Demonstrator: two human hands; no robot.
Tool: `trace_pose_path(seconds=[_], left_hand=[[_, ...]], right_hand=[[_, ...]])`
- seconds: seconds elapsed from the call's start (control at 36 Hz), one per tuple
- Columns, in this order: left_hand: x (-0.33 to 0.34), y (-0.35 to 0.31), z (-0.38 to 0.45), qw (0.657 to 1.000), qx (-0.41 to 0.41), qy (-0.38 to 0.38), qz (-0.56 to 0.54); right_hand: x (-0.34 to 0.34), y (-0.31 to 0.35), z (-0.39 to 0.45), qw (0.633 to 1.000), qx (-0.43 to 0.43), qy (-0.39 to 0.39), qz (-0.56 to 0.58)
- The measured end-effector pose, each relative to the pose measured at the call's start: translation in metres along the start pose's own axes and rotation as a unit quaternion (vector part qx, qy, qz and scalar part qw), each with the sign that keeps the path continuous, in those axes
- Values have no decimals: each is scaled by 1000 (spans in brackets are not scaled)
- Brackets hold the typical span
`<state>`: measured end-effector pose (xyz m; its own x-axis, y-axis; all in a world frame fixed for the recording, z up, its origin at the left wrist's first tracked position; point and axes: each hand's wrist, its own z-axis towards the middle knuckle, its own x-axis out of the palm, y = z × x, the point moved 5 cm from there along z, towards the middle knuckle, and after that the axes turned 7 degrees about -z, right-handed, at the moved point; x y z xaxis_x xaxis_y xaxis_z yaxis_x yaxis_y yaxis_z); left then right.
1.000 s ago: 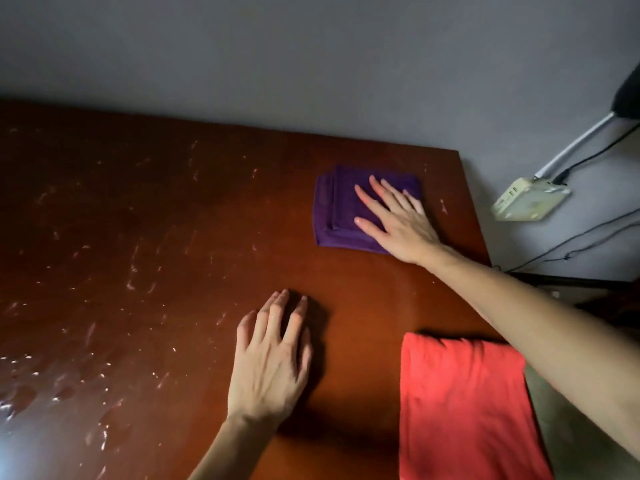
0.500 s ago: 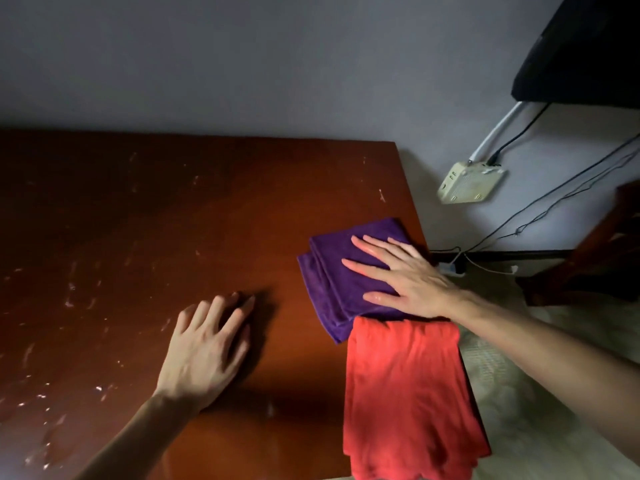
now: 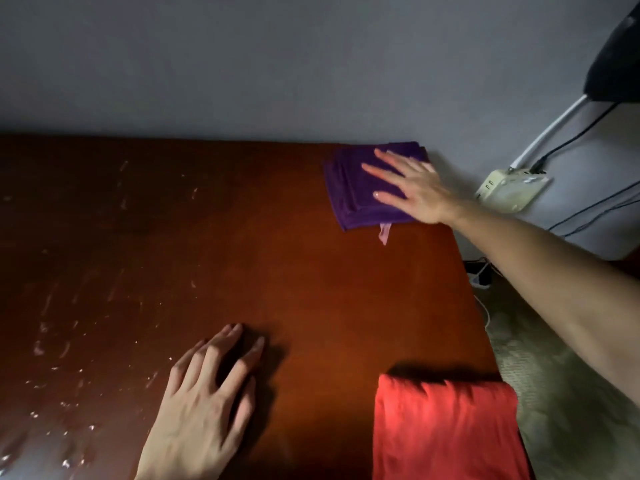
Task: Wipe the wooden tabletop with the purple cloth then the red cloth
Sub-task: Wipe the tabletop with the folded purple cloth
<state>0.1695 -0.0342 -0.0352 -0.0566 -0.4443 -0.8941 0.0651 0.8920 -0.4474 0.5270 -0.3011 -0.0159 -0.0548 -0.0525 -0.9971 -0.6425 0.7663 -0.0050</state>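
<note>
From my head camera I count two cloths: one purple cloth [image 3: 367, 188], folded, at the bench's far right corner, and one red cloth [image 3: 446, 431], folded, at the near right edge. My right hand [image 3: 412, 188] lies flat with fingers spread straight on the purple cloth. My left hand [image 3: 204, 407] rests open, palm down, on the bare bench [image 3: 277, 265]. Pale smears mark the bench's left side. A grey wall, a socket box [image 3: 509, 190] and cables lie beyond.
</note>
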Motion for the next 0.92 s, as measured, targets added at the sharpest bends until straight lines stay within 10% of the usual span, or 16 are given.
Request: trace_pose_path(seconds=[0.42,0.75,0.92], left_hand=[[-2,-1,1,1000,18,-13,5],[-32,9,-13,986,1,-98,-134],[-90,71,-83,993,22,-114,-36]], right_hand=[[7,63,10,960,278,-32,24],[27,270,-115,968,237,-78,10],[34,399,-211,976,193,-100,-5]])
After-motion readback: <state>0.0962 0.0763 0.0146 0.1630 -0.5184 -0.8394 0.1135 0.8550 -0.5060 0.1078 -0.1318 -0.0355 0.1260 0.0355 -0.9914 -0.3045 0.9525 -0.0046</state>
